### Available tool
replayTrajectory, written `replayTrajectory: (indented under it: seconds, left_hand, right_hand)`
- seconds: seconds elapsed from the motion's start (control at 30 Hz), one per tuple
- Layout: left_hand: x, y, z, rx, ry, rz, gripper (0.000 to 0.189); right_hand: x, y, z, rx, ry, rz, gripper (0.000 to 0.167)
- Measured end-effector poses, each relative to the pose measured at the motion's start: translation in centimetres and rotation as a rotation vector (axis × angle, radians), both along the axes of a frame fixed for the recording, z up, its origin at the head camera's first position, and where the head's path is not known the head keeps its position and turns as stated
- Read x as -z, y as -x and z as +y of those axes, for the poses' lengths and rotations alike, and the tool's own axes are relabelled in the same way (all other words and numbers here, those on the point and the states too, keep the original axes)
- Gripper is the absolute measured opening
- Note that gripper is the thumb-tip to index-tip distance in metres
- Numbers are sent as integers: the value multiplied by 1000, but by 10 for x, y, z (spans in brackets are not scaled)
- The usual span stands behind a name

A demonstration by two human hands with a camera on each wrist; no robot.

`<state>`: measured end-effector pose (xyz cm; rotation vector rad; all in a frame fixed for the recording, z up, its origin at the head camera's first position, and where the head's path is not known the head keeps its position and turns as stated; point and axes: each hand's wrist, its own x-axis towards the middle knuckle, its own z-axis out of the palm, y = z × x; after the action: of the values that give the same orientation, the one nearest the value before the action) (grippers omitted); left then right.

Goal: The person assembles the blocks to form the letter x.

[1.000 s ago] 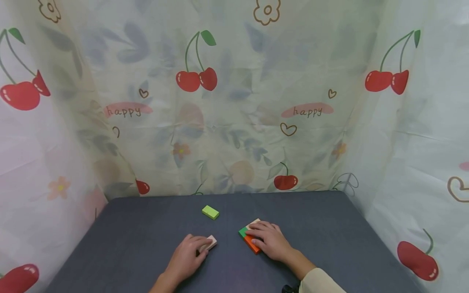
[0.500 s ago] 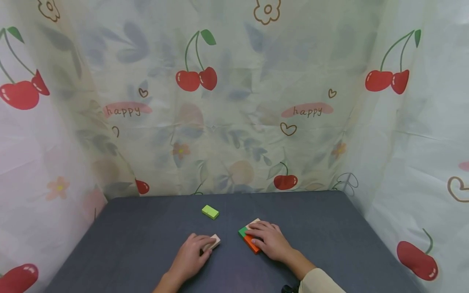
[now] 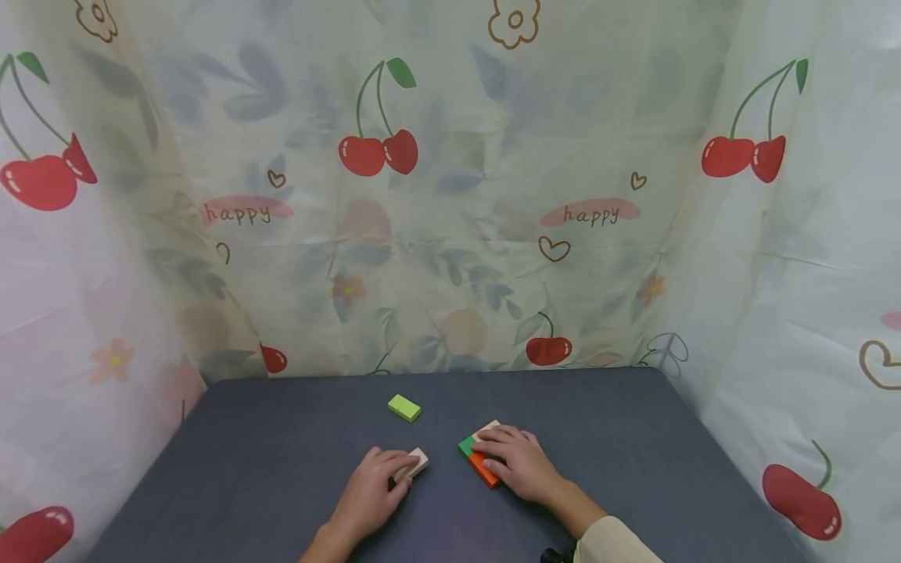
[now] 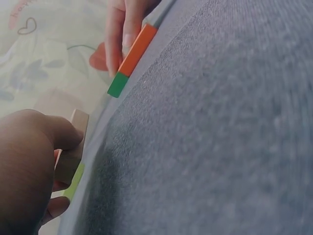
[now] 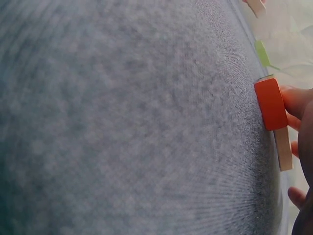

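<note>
Near the middle of the table, my left hand (image 3: pixel 371 489) pinches a pale wooden block (image 3: pixel 420 461) between thumb and fingers. The left wrist view shows the same block (image 4: pixel 69 164) tilted up on edge, with the thumb against its side. To its right, my right hand (image 3: pixel 522 463) rests with fairly straight fingers on a group of blocks lying together. An orange block (image 3: pixel 486 473) is at the near side, a green block (image 3: pixel 467 446) at the left corner, and another pale block (image 3: pixel 491 425) at the back, partly hidden by the fingers.
A lime-green block (image 3: pixel 404 407) lies alone farther back on the dark grey tabletop (image 3: pixel 281 438). A cherry-printed curtain (image 3: pixel 450 274) encloses the back and both sides of the table. A small black object (image 3: pixel 556 555) shows beside the right sleeve.
My left hand has slid a little to the right and away from me with the pale block, closer to the group. My right hand and its blocks stay in place.
</note>
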<state>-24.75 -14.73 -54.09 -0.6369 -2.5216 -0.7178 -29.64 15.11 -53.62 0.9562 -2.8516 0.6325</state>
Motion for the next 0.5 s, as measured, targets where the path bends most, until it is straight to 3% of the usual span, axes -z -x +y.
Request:
replayTrajectory:
  seconds: [0.5]
  left_hand:
    - [2, 3, 14, 0, -9, -15, 29]
  right_hand:
    - [0, 1, 0, 4, -2, -1, 36]
